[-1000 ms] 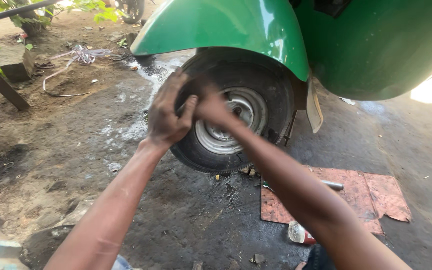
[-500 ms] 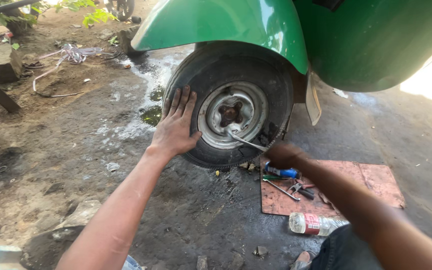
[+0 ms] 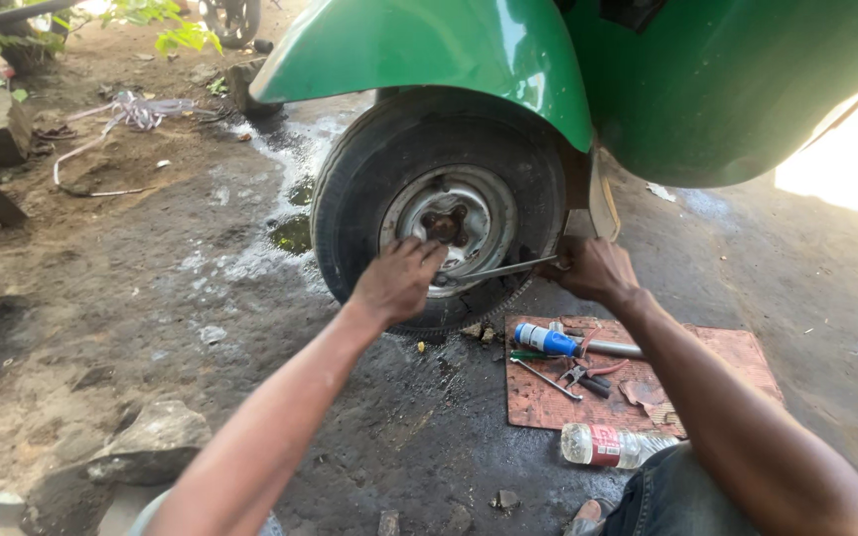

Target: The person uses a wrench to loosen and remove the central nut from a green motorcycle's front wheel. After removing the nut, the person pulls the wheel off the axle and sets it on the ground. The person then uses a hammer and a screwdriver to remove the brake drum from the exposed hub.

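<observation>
A black tyre (image 3: 350, 208) with a grey metal rim (image 3: 479, 213) sits under the green mudguard (image 3: 429, 50) of a green vehicle. My left hand (image 3: 397, 280) rests on the lower part of the rim, fingers curled over the head end of a long metal wrench (image 3: 499, 269). My right hand (image 3: 593, 270) grips the wrench's handle end, to the right of the wheel. The wrench lies nearly level across the lower rim.
A reddish mat (image 3: 727, 357) on the ground holds a blue-handled tool (image 3: 548, 340), pliers (image 3: 588, 375) and a thin rod. A plastic bottle (image 3: 613, 444) lies beside it. Rocks (image 3: 151, 442) sit at the lower left, a puddle (image 3: 290, 233) left of the tyre.
My left hand slid down from the tyre's sidewall to the lower rim onto the wrench end. My right hand lifted the wrench up against the wheel. The view moved closer.
</observation>
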